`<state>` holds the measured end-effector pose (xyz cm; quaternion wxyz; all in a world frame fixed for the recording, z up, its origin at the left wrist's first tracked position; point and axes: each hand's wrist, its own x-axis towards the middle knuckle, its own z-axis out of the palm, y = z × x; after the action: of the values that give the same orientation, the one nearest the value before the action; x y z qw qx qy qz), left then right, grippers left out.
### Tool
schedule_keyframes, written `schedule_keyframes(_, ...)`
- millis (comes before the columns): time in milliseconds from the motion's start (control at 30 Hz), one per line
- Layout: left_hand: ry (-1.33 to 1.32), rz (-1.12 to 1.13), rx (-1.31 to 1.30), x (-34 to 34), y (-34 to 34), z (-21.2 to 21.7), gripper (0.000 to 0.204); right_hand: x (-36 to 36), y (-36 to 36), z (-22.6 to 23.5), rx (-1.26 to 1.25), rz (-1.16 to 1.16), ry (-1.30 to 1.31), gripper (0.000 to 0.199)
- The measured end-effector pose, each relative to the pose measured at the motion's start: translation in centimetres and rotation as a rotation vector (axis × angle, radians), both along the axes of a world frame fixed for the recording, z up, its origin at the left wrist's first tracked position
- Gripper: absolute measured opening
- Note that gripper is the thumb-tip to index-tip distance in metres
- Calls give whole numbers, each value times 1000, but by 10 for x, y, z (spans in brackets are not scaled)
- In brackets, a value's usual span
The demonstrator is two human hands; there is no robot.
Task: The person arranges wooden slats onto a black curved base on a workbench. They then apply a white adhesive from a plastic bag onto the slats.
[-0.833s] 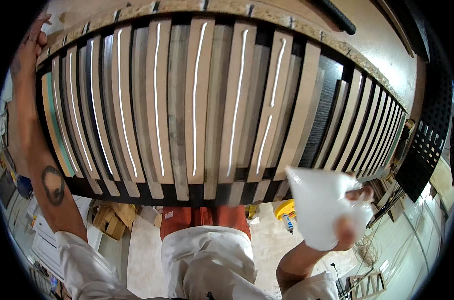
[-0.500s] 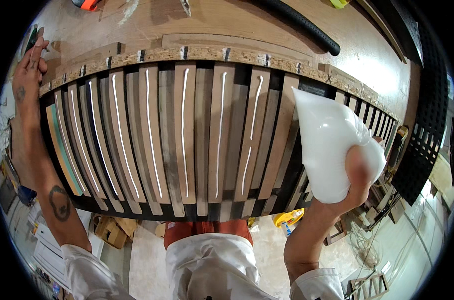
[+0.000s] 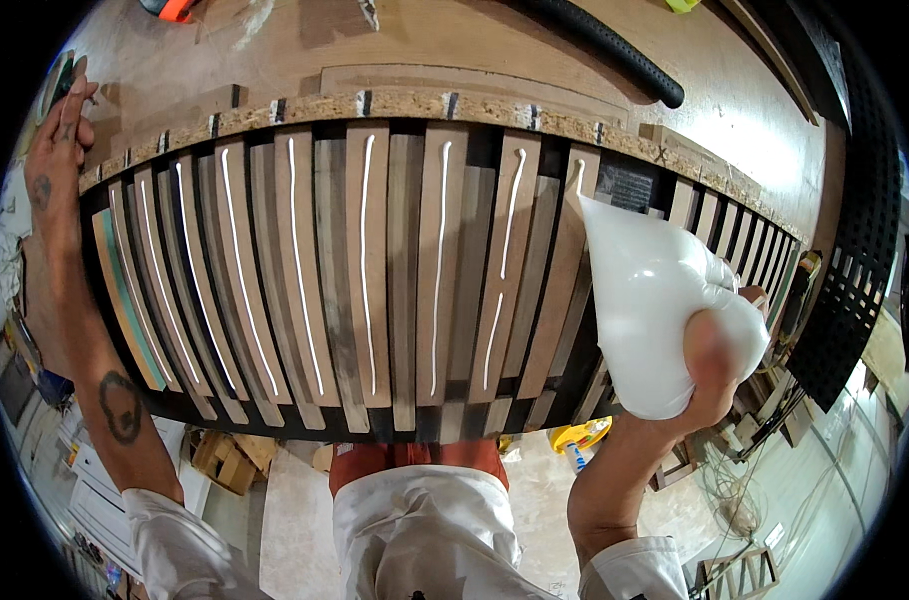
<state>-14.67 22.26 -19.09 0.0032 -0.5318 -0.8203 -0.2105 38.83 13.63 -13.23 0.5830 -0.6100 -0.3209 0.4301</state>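
Observation:
My right hand is closed around a plump white piping-type bag of glue. The bag's pointed tip touches a brown wooden strip near its far end, where a short white bead shows. To the left, several similar strips carry long white glue lines. They lie side by side, alternating with greyer strips, across a black board in front of me. My left hand rests by the far left corner, beside the end of a particle-board rail, its fingers loosely stretched and holding nothing visible.
Dark marks run along the rail. Beyond it, a black perforated tube lies on the wooden table. A black slotted panel stands at the right. Below are a yellow container and a cardboard box on the floor.
The glue bag's tip has moved slightly toward me along the strip, leaving a short new white bead behind it. My left hand has stayed put.

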Motion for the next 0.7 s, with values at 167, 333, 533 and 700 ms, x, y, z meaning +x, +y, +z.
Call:
schedule_keyframes(167, -60, -56, 57, 4, 2, -1, 47, 0, -19, 5, -17, 5, 66, 49)
schedule_keyframes(333, -130, -68, 38, -18, 5, -7, 45, 4, -42, 10, -50, 34, 45, 45)
schedule_keyframes(533, -76, -101, 39, -22, 10, -9, 39, 3, -66, 17, -80, 42, -52, 45)
schedule_keyframes(700, 11, -152, 145, -31, 9, -18, 38, 2, -85, 19, -104, 31, -85, 49)
